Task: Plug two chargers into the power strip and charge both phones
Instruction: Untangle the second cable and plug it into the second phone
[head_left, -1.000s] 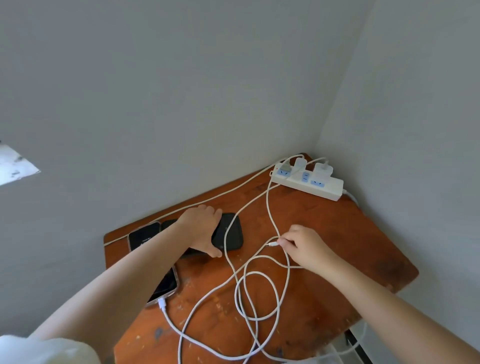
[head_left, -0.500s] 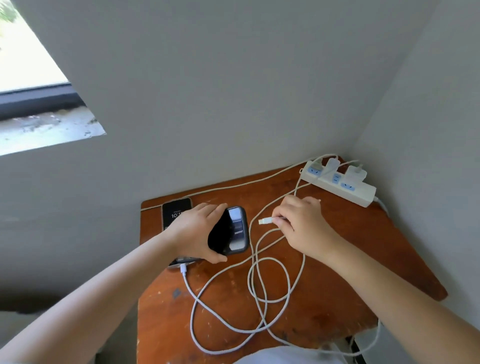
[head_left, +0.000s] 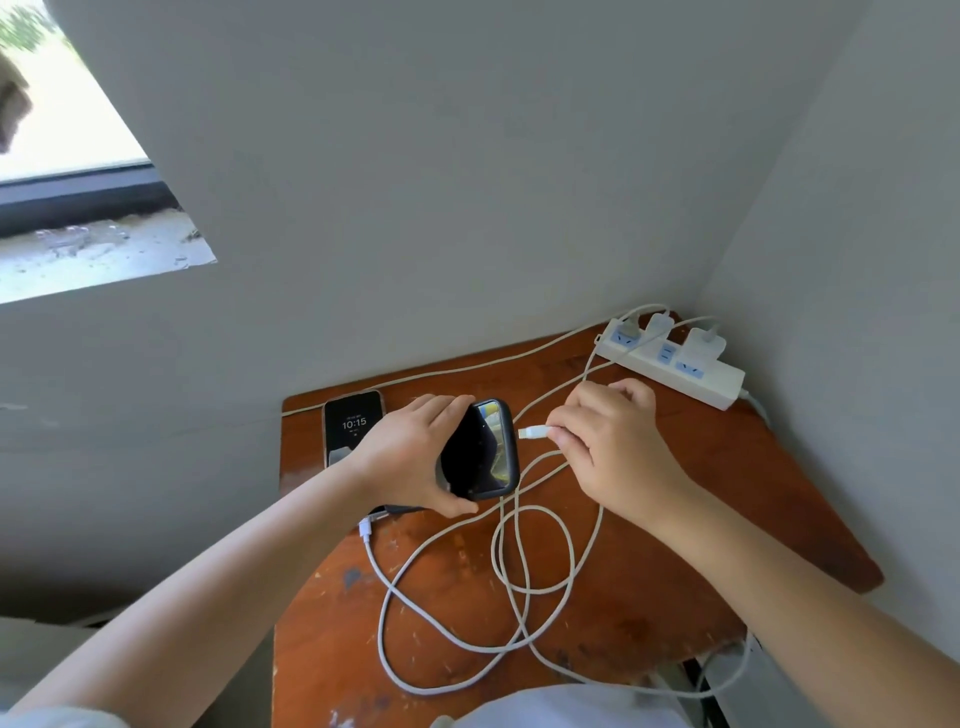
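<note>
Just beside the right hand (head_left: 613, 447), pinching the plug (head_left: 534, 431), the left hand (head_left: 410, 457) grips the phone (head_left: 480, 449); square the tip with its port first.

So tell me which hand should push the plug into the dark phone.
Right. The right hand already pinches the cable plug, its tip aimed at the dark phone, which the left hand grips tilted off the table.

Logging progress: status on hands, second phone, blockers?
Left hand grips dark-cased phone, tilted up. Right hand pinches cable plug, just short of it. Nothing between.
</note>
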